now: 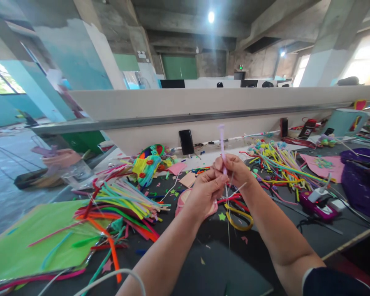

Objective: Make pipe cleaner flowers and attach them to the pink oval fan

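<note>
In front of me, over the table, I pinch a lilac pipe cleaner [222, 139] that stands nearly upright, its top end bent over. My left hand [208, 185] has its fingers closed on the lower part. Just above and to the right, my right hand [236, 168] is closed on the same stem. Thin pale wires [228, 222] hang down below my fingers; whether they are joined to the stem is hidden. Beneath my left hand lies a pink pad [181, 202], partly covered. A yellow pipe cleaner loop [240, 220] lies below my right wrist.
Bundles of coloured pipe cleaners lie left [126, 197] and right [274, 160]. A phone [186, 142] leans against the partition [160, 137]. A green sheet [33, 238] is at left, a magenta power strip [317, 205] with cables at right. Scraps dot the dark tabletop [212, 267].
</note>
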`<state>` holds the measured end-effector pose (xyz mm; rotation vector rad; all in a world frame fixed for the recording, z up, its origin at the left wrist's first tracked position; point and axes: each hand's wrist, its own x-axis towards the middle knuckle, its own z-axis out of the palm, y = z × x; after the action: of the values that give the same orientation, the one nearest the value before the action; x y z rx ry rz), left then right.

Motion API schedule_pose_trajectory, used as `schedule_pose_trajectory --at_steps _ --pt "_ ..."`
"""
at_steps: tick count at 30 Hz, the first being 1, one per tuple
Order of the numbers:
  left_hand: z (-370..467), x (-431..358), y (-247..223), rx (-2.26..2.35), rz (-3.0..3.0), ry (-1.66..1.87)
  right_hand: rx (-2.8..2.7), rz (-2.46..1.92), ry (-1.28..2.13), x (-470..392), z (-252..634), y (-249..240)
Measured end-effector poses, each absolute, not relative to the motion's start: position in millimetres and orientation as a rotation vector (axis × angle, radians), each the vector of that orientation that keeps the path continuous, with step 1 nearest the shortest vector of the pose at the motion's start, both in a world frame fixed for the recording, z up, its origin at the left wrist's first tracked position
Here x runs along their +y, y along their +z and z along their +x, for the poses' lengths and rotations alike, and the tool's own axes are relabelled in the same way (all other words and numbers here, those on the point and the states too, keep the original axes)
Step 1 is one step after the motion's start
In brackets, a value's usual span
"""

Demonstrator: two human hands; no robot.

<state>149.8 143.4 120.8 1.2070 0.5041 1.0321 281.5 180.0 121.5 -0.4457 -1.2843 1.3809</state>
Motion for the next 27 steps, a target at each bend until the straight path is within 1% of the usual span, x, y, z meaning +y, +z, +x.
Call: schedule_pose_trajectory --at_steps 3,5,6,8,10,11,13,15,17,20,24,27 --pt "133.6 161.5 124.4 0.885 1.697 1.312 -1.078 -0.67 1.344 196.9 289.1 119.9" --pt "121.9 172.9 125.3 1.193 2.079 1.459 -0.867 -0.8 1.172 206.1 296.4 119.3" --pt "117.6 176.8 125.1 1.337 2.239 1.478 -0.791 -0.834 1.002 207.2 299.8 120.1" --pt "113.4 180.6 123.4 1.566 2.469 1.406 -0.782 -0.849 0.538 200.3 303.1 124.6" --pt "115.1 179.6 120.7 1.698 2.571 1.299 -0.962 -0.885 0.129 184.4 299.7 131.7" --pt "117.4 177.8 119.2 1.719 2.596 1.268 -1.09 -0.939 0.03 175.6 295.3 135.0" --pt "123.0 172.8 116.3 1.701 2.623 1.245 -1.34 -1.043 0.049 162.8 282.8 138.9" --pt "128.0 167.2 113.7 1.647 2.65 1.254 -1.485 -1.155 0.179 159.7 270.0 137.9" --pt "131.9 162.8 111.8 1.589 2.682 1.275 -1.54 -1.263 0.275 164.0 261.8 134.1" --pt "135.6 161.3 111.1 1.459 2.663 1.318 -1.542 -1.359 0.323 171.5 261.8 131.2" --pt "136.7 167.9 113.6 1.182 2.27 1.349 -1.561 -1.375 0.414 170.9 274.7 137.8" --pt "135.2 171.6 116.7 0.926 1.884 1.236 -1.599 -1.3 0.496 168.4 283.5 142.7"
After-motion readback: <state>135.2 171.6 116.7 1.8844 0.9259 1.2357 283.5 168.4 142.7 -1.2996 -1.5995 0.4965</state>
